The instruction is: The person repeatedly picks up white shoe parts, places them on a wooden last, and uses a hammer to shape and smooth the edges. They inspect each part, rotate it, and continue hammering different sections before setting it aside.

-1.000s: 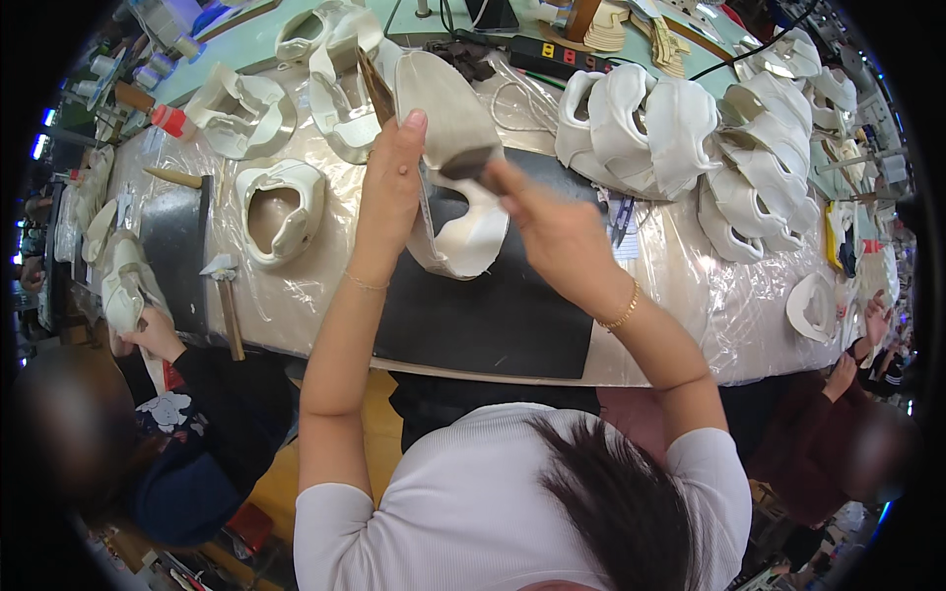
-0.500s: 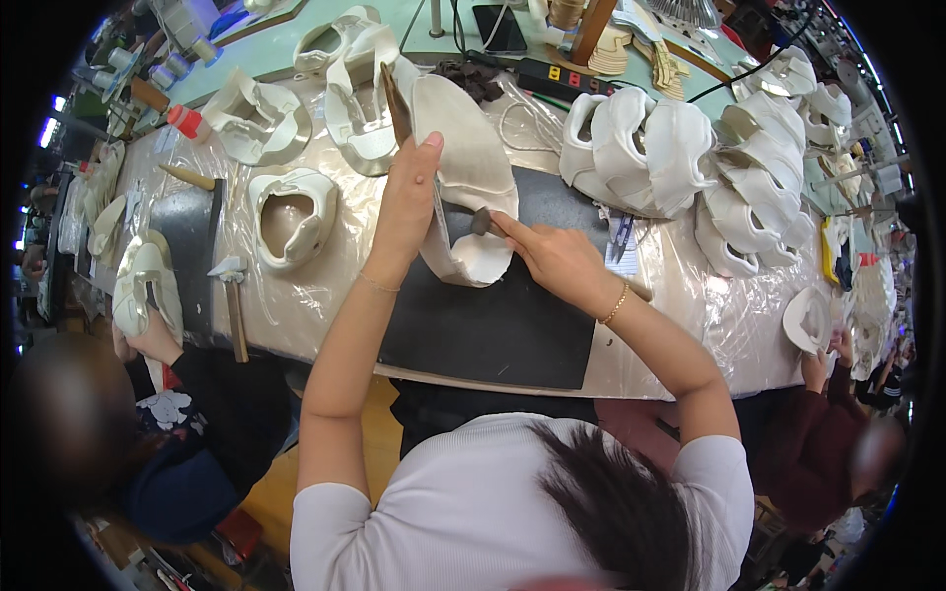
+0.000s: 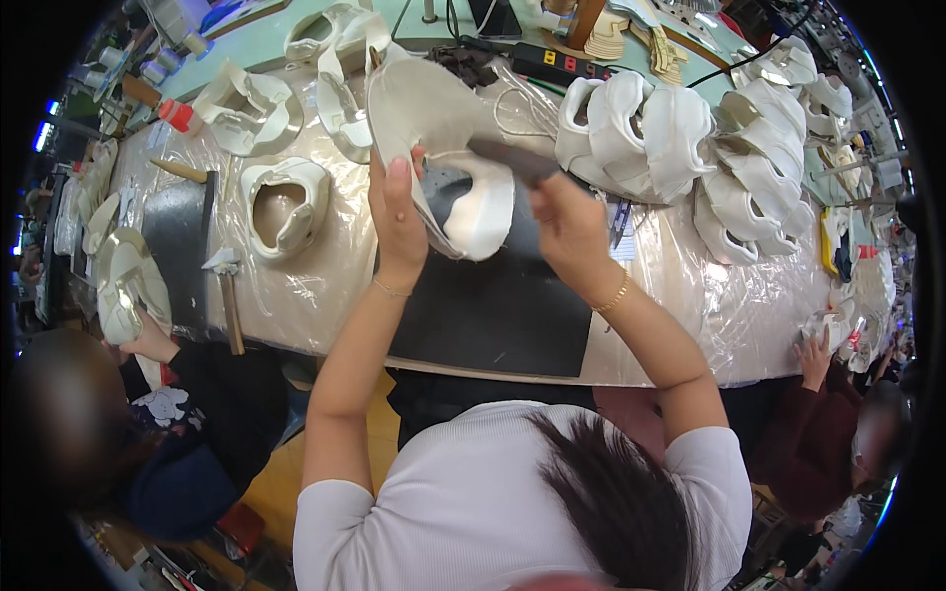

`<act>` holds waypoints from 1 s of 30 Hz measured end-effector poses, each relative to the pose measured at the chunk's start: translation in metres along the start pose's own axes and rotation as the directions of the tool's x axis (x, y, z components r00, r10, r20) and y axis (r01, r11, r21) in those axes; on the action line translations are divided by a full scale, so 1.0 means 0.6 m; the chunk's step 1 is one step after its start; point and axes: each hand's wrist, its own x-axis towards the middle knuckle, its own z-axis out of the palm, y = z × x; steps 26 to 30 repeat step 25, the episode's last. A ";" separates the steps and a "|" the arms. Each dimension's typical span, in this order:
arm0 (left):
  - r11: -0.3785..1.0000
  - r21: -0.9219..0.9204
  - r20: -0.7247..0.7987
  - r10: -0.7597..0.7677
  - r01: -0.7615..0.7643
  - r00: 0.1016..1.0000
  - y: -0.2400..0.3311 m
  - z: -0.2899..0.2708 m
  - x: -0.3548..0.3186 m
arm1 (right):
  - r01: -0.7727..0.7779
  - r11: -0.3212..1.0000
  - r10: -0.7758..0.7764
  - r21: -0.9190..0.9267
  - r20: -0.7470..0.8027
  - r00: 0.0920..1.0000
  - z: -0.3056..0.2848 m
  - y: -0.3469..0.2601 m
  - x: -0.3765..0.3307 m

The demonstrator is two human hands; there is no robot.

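My left hand (image 3: 399, 212) grips a white shoe upper (image 3: 419, 103) by its side, thumb towards me and fingers partly hidden behind it. The upper stands tilted over a black mat (image 3: 483, 315), its open end and pale lining facing my right hand. My right hand (image 3: 572, 231) is closed round a hammer (image 3: 512, 163) with a dark head, smeared by motion. The hammer is raised beside the upper's right edge; whether it touches cannot be made out. Another white shoe upper (image 3: 284, 207) rests on the plastic-covered table to the left.
Stacked white uppers (image 3: 636, 133) stand at the right, and more uppers (image 3: 246, 108) lie far left. A second hammer (image 3: 229, 300) and a red-capped bottle (image 3: 179, 116) are on the left. Behind runs a power strip (image 3: 562, 67). Co-workers' hands (image 3: 153, 340) are busy at both sides.
My right hand has lifted the hammer up and right, away from the upper's inside. My left hand has shifted its hold and turned the upper, showing more of its inner face.
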 end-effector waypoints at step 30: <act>0.872 0.405 0.448 0.074 -0.276 0.891 -0.012 -0.163 -0.211 | 0.163 0.985 -0.155 -0.052 0.131 0.979 -0.003 -0.056 -0.053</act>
